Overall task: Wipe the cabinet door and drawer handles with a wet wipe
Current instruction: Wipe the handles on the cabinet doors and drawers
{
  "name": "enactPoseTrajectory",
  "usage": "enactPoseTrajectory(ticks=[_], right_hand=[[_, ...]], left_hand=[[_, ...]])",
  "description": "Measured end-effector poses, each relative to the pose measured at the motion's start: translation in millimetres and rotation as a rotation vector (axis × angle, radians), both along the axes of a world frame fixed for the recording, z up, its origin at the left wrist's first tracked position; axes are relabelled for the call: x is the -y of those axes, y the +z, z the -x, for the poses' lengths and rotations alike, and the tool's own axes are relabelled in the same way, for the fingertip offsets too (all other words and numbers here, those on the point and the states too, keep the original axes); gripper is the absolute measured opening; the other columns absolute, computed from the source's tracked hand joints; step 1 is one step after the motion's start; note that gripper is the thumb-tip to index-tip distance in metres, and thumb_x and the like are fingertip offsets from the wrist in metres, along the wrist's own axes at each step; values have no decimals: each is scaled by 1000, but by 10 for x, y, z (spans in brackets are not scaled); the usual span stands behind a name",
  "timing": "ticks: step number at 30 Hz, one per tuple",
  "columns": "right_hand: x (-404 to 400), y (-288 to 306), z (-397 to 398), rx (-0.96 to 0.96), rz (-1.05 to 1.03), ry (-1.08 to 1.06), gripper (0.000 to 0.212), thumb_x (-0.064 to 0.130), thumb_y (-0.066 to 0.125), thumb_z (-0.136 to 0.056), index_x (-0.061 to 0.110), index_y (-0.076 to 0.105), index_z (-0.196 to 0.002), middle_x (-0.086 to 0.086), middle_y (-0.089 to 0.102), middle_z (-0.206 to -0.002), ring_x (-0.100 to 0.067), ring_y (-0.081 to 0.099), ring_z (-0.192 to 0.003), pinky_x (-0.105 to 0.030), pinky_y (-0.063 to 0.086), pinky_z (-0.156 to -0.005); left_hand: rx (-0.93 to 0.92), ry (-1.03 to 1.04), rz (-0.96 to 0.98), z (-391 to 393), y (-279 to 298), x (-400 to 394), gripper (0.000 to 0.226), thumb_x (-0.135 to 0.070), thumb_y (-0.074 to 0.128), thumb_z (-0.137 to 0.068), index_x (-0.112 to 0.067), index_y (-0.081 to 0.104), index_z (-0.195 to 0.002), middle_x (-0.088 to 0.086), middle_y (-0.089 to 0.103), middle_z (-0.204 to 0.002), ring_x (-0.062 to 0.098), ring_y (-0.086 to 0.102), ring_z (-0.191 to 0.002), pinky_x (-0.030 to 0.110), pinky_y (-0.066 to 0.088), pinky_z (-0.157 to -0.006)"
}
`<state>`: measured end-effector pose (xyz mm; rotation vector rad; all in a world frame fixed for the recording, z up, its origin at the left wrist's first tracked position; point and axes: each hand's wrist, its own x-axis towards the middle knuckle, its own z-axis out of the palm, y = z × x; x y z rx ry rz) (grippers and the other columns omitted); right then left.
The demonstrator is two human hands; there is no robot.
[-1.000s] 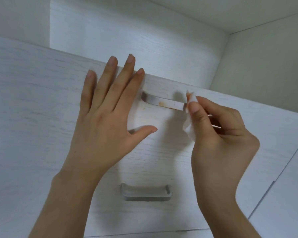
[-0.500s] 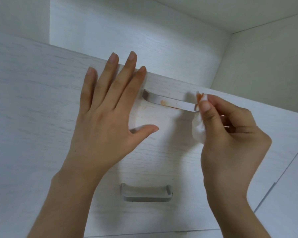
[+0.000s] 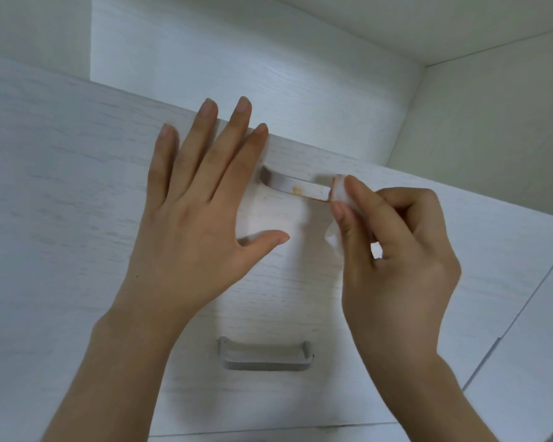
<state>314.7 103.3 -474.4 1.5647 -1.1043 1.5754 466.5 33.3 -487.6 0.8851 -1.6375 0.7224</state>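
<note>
White wood-grain drawer front [image 3: 77,218] fills my view. My left hand [image 3: 189,224] lies flat on it, fingers spread apart, just left of the upper handle [image 3: 296,186]. My right hand [image 3: 393,250] is pinched, thumb and fingers clamped on the wet wipe [image 3: 340,193], pressed to that handle's right end. Lower handle [image 3: 265,358] sits below, untouched. Orange smear [image 3: 297,190] mid-bar.

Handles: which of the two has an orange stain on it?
The upper handle, which the right hand touches with the wipe, bears an orange spot near its middle. The lower handle shows none.
</note>
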Motion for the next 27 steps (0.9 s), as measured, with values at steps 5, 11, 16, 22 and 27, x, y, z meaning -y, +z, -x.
enactPoseTrajectory(ticks=[5,11,16,22,27], right_hand=[[22,6,-58,96,29,69,17,13,66,-87,12,70,-103,4,52,-80,4,47,-67,1,34,-66],[33,63,-157,189,56,184,20,17,66,-87,21,67,-106,5,55,-79,6,50,-68,-3,37,-64],[96,-45,-186,132,77,71,17,13,66,-86,14,70,-102,5,53,-79,2,49,-70,-2,37,-68],[91,-85,-152,123,95,90,22,10,66,-85,14,67,-106,5,54,-82,2,51,-72,-1,38,-72],[103,-77,-244,113,118,116,21,8,68,-84,12,69,-104,5,54,-80,-4,54,-72,-12,45,-72]], left_hand=[[2,-11,-6,-1,8,-8,91,-58,63,-74,-8,33,-144,10,23,-154,29,13,-143,45,1,-116],[-6,-11,1,-1,5,-2,91,-58,64,-74,-8,33,-144,10,24,-154,29,14,-143,44,1,-116],[4,-9,5,-3,6,-1,91,-58,64,-75,-8,33,-144,11,24,-154,29,14,-143,44,2,-116],[28,5,24,-74,0,-6,88,-57,63,-76,-8,34,-143,10,26,-153,28,17,-142,42,5,-117],[26,-10,31,-107,-1,-1,87,-55,65,-76,-7,36,-143,11,27,-152,28,19,-142,41,8,-117]])
